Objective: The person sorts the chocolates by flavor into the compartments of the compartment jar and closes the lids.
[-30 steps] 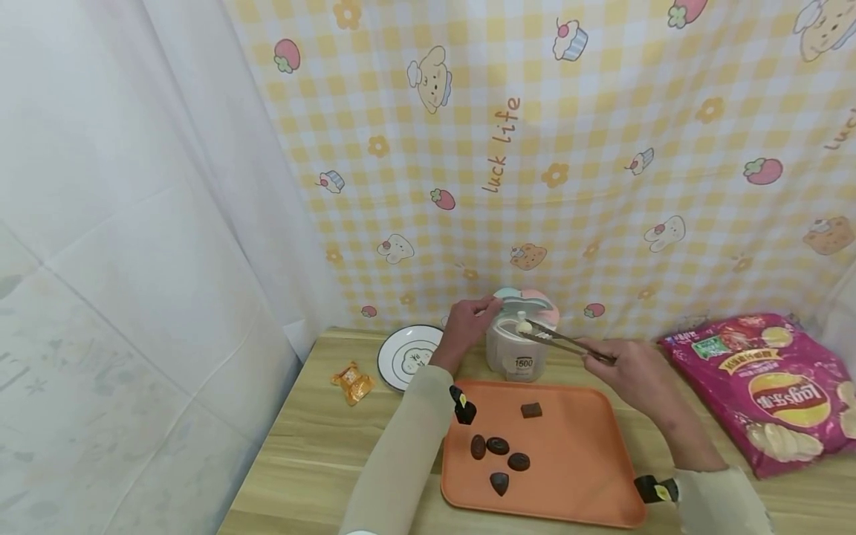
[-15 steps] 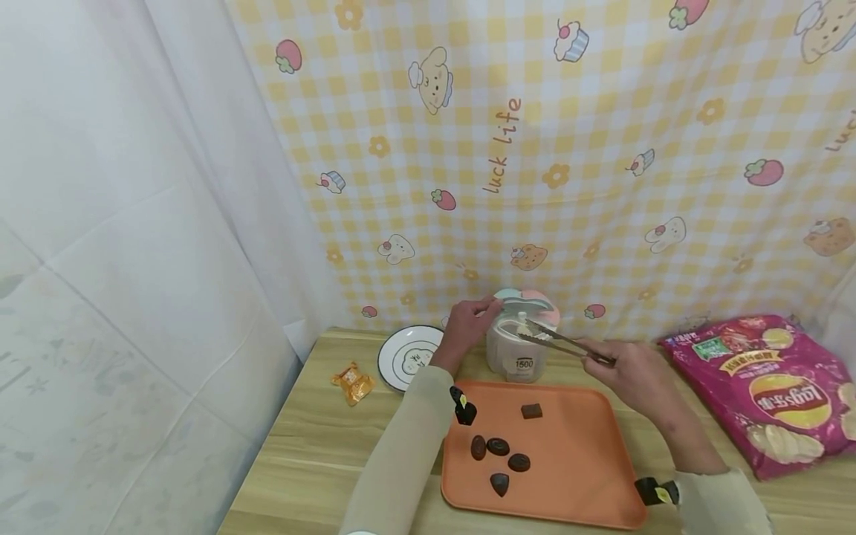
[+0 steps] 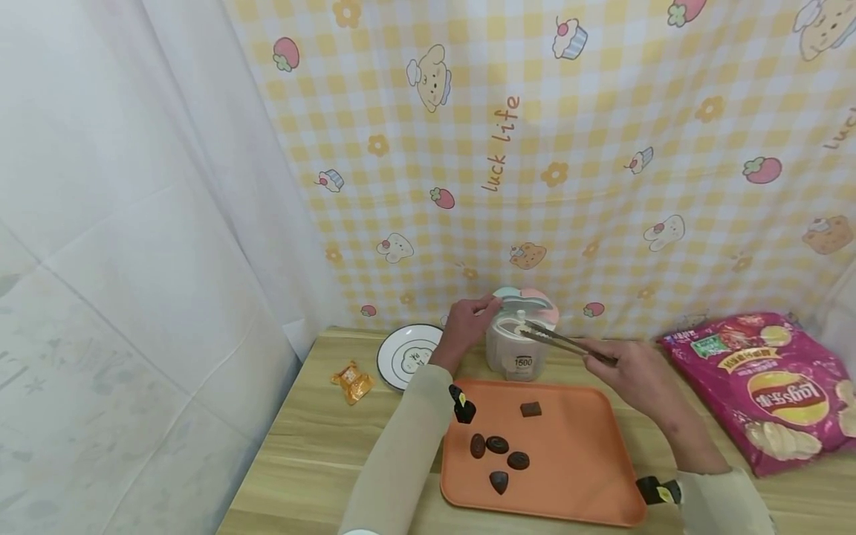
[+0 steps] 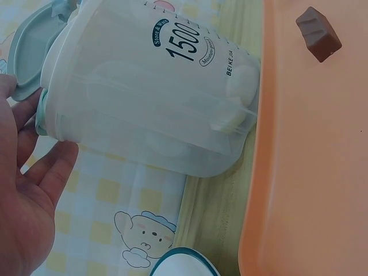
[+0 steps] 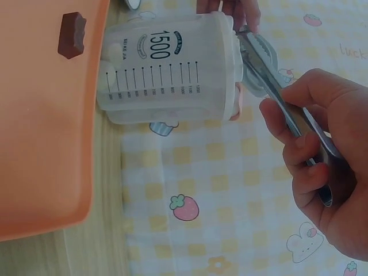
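Wooden table [image 3: 314, 446], tray [image 3: 568, 453], container [image 3: 511, 355], plate [image 3: 391, 353], packet [image 3: 352, 382], bag [image 3: 769, 390]

A yellow-and-white checked cloth [image 3: 595, 111] with cartoon prints hangs from upper centre to right; pale sheeting [image 3: 100, 163] covers the left; a wood-grain tabletop [image 3: 301, 461] lies lower centre.

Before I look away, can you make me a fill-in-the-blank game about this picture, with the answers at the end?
1. The right hand grips a pair of metal ____.
2. The biggest number printed on the see-through container is ____.
3. On the orange tray lie ____ brown chocolates.
4. In the head view, the purple chip bag lies to the ____ of the tray.

Missing words: tongs; 1500; five; right.
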`<state>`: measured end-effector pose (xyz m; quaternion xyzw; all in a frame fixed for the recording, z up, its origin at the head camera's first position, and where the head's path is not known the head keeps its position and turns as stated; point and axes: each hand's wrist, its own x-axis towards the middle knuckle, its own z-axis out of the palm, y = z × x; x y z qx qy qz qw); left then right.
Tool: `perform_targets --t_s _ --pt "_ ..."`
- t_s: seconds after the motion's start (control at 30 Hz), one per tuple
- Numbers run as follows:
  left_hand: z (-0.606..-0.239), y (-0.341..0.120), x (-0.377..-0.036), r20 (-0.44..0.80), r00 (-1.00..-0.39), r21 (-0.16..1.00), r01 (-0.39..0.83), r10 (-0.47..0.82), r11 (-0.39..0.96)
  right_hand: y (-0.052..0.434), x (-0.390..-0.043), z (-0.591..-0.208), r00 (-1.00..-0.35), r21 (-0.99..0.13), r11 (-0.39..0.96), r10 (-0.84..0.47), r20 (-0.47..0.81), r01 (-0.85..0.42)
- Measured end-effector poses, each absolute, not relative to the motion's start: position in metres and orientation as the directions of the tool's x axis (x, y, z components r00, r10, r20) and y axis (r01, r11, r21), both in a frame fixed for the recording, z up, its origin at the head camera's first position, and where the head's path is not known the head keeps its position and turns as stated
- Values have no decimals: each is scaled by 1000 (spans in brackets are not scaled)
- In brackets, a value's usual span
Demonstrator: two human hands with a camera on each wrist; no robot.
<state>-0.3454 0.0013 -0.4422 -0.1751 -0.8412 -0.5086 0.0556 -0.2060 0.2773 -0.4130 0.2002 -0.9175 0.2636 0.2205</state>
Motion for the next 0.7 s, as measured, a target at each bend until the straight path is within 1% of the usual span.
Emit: perform_targets --t_s 0.47,0.7 --pt "-446 1 -349 293 -923 837 374 252 399 271 -208 -405 -816 -315 824 -270 511 -470" --pt "-445 2 -348 283 -928 842 361 241 401 272 -206 -406 -800 -320 803 -294 523 -504"
